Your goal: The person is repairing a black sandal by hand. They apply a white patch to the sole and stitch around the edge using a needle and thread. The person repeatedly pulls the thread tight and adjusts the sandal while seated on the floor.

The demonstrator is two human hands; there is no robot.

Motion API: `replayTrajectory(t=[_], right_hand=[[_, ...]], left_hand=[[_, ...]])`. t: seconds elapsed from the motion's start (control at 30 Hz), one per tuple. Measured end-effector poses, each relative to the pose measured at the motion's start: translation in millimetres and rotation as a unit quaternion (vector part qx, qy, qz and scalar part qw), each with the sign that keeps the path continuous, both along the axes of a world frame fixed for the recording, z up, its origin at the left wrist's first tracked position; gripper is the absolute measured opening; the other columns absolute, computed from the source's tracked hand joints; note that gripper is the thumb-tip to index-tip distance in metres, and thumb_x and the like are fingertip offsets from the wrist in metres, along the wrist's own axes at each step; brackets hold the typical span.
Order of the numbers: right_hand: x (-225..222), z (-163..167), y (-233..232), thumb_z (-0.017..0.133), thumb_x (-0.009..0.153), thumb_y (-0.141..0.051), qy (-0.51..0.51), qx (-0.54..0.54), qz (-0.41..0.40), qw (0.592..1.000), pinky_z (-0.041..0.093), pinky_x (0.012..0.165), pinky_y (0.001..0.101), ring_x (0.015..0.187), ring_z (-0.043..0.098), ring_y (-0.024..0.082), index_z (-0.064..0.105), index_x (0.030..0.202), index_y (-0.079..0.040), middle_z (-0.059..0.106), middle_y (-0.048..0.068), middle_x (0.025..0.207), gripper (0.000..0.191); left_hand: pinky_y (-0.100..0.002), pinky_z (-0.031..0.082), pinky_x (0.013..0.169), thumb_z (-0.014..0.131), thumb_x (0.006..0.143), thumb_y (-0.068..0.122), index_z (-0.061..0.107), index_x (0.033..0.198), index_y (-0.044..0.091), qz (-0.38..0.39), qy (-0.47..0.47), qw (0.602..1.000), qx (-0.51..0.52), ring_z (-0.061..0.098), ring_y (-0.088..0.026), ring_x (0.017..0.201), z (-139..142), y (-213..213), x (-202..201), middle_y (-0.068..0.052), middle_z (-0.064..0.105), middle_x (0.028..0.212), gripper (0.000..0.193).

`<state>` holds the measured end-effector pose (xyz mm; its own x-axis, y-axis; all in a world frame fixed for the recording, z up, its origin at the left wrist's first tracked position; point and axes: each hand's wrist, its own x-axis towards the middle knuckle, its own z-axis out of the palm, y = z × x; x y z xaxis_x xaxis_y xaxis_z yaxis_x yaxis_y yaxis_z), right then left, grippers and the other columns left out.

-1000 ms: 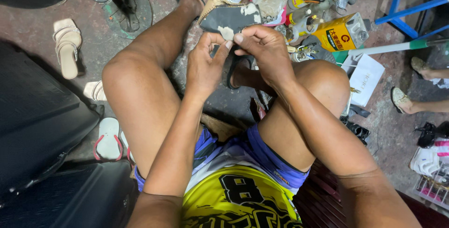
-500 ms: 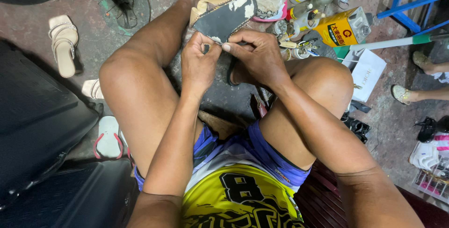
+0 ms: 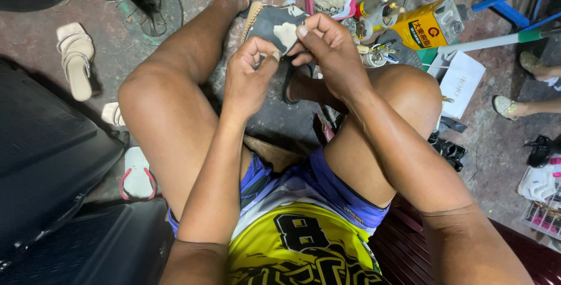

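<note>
Left hand [image 3: 248,77]: pinched shut on the shoe sole [image 3: 274,28], upper centre.
Right hand [image 3: 327,48]: fingers closed, gripping the sole's edge.
Yellow can [image 3: 426,25]: upper right, contents hidden.

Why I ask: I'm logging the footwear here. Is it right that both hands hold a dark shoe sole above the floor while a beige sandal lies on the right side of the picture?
Not quite. In the head view the beige sandal lies on the left side. Both the left hand and the right hand do hold the dark shoe sole.

Shoe sole [image 3: 274,25] between knees; glue can [image 3: 429,25] right; sandal [image 3: 76,57] left.
</note>
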<state>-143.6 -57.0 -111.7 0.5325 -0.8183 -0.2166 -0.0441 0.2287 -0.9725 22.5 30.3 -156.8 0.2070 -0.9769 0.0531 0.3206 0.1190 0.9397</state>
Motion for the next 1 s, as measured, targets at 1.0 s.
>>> replayTrajectory(t=[1.0], right_hand=[[-22,6,-6,0.052,0.113,-0.016,0.093,-0.080,-0.002,0.992,0.049,0.077,0.0213,0.083,0.057,0.003,0.059,0.110,-0.004,0.066,-0.003,0.092,0.014]], left_hand=[[-0.023,0.043,0.065,0.083,0.091,0.013,0.067,0.110,0.005,-0.012,-0.101,0.994,0.035,0.049,-0.004,0.071,7,5,-9,0.002,0.056,0.076,0.026]])
